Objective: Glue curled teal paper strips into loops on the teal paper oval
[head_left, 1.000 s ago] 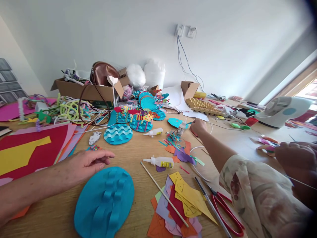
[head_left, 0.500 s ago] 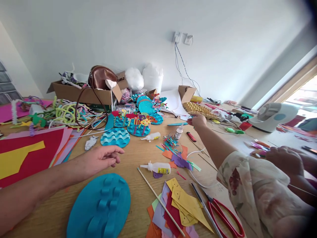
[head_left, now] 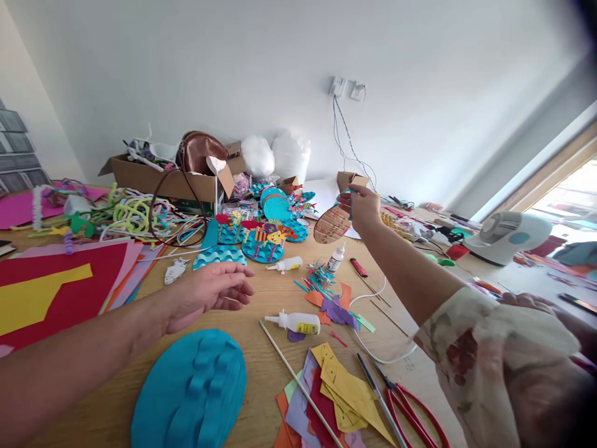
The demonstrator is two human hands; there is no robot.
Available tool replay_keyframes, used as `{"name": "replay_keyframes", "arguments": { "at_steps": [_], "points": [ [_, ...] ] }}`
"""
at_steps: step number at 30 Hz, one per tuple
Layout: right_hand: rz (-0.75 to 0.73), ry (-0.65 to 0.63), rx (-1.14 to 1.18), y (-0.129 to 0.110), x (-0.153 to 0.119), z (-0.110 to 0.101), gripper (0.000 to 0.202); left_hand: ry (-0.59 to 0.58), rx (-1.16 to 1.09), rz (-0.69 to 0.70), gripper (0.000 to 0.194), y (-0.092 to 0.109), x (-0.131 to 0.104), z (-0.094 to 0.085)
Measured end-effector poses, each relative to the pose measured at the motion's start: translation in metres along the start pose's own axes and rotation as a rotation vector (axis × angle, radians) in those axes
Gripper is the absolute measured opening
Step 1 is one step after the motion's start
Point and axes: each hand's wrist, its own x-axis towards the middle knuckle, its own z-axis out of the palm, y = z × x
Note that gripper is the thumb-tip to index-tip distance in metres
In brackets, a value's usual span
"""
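My right hand (head_left: pixel 364 208) reaches far across the table, its fingers closed on the edge of an oval cardboard piece (head_left: pixel 331 225). The oval is tilted up with its brown side showing, over the table. My left hand (head_left: pixel 217 292) hovers with its fingers apart and nothing in them. Below it lies a big blue oval (head_left: pixel 186 392) with curled paper strips on top. A wavy blue oval (head_left: pixel 219 255) lies just beyond that hand. Past it stand blue pieces with colourful paper fish (head_left: pixel 263 239).
Glue bottles (head_left: pixel 298 322), a white bottle (head_left: pixel 336 256), red-handled scissors (head_left: pixel 410 410), a wooden stick (head_left: pixel 298 379) and yellow paper pieces (head_left: pixel 340 386) lie mid-table. A cardboard box (head_left: pixel 163 183) stands at the back left, a white fan (head_left: pixel 508 236) at right. Another person's hand (head_left: pixel 527 303) is at right.
My right hand has lifted the oval off the table and tilted it, turning its brown side toward me. My left hand has moved slightly right, its fingers more spread.
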Motion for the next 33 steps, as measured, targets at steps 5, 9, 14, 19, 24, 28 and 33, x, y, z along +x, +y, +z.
{"name": "replay_keyframes", "arguments": {
  "at_steps": [5, 9, 14, 19, 24, 28, 33],
  "points": [
    [-0.162, -0.131, 0.305, -0.067, -0.065, 0.011, 0.03, -0.197, -0.319, -0.067, 0.043, -0.002, -0.017, 0.033],
    [-0.215, -0.283, 0.394, -0.101, -0.14, 0.013, 0.029, -0.237, -0.584, -0.023, 0.064, -0.008, -0.041, 0.055],
    [-0.204, -0.392, 0.463, -0.106, -0.233, 0.005, 0.023, -0.018, -0.955, 0.098, 0.065, -0.028, -0.08, 0.061],
    [-0.098, -0.459, 0.6, -0.095, -0.29, 0.001, 0.018, 0.181, -1.234, 0.156, 0.045, -0.056, -0.108, 0.069],
    [0.002, -0.522, 0.675, -0.091, -0.315, 0.002, 0.018, 0.25, -1.385, 0.171, 0.032, -0.081, -0.111, 0.082],
    [0.025, -0.536, 0.682, -0.084, -0.332, -0.008, 0.018, 0.247, -1.383, 0.171, 0.023, -0.088, -0.107, 0.079],
    [-0.057, -0.442, 0.541, -0.054, -0.348, -0.026, 0.022, 0.354, -1.176, 0.288, 0.016, -0.088, -0.106, 0.061]
  ]
}}
